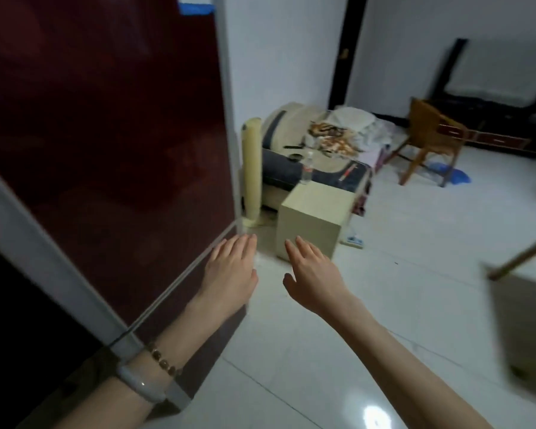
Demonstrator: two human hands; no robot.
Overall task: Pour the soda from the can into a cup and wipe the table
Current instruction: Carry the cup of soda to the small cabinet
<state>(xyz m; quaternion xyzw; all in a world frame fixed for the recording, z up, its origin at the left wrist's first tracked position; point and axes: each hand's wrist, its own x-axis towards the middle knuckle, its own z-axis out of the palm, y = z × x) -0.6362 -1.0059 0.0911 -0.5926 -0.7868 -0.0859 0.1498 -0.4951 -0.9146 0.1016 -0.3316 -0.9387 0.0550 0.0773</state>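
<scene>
Your left hand (231,267) and right hand (311,274) both reach out flat and empty, fingers spread loosely, palms down over the tiled floor (415,274). Take the beige box (314,216) as your mark: both hands hover just before it, the left nearer the dark red door (106,119). A clear bottle (307,168) stands just behind the box. You have no can or cup in sight.
</scene>
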